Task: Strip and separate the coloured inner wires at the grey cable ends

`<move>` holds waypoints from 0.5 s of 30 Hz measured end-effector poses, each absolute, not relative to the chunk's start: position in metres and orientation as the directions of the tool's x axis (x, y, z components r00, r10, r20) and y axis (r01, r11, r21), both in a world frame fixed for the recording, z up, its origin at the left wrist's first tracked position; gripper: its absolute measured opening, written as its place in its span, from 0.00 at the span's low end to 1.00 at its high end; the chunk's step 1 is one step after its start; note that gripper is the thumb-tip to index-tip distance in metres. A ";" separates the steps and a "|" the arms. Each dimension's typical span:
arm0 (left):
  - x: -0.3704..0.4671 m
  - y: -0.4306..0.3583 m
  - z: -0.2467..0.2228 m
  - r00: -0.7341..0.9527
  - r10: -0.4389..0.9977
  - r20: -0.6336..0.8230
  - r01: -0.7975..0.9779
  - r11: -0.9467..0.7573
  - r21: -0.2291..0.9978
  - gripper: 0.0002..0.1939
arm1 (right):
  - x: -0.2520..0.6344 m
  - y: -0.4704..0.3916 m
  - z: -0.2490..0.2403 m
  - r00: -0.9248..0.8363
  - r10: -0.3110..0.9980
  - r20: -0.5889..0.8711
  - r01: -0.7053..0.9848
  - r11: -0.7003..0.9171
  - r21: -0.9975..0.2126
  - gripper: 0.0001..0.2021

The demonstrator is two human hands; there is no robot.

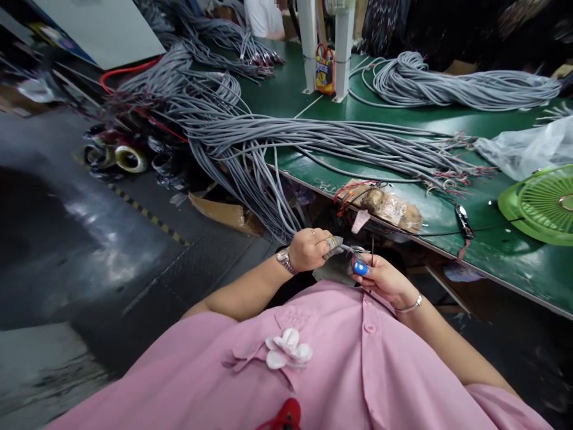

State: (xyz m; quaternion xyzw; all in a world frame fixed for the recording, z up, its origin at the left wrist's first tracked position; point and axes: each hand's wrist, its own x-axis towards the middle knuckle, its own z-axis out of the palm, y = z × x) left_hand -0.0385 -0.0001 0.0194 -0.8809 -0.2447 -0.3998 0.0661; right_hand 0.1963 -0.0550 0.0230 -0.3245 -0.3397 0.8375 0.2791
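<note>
My left hand (308, 251) is closed around a grey cable (345, 246) near its stripped end. A grey and yellow wrapping covers a fingertip of this hand. Just to the right, my right hand (387, 279) pinches the thin coloured wires (356, 257) that fan out of the cable. Something blue with white spots (360, 267) sits at its thumb tip; whether it is a finger wrap or a held piece, I cannot make out. Both hands are in front of my body, off the table's near edge. A long bundle of grey cables (286, 134) drapes over that edge beside my left hand.
The green table (313, 170) carries more coiled grey cables (447, 83), a green fan (546, 206), a plastic bag (528, 146) and a small black-handled tool (464, 221). A taped brown block (385, 206) sits on the near edge. White posts (308, 48) rise behind; a person (264, 18) is beyond.
</note>
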 end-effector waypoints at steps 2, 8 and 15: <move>-0.041 0.000 0.022 0.592 0.453 0.666 0.453 -0.871 0.190 0.11 | 0.199 -0.055 0.032 -0.594 0.717 -0.365 -0.171 -0.556 -0.813 0.21; -0.060 0.000 0.028 0.589 0.747 0.309 0.207 -0.509 0.835 0.20 | 0.216 -0.052 0.052 -0.349 0.925 -0.148 0.077 -0.129 -0.989 0.18; -0.078 0.008 0.013 0.396 0.915 0.083 -0.307 0.046 0.951 0.29 | 0.194 -0.041 0.063 -0.308 0.942 0.136 0.178 0.197 -0.964 0.11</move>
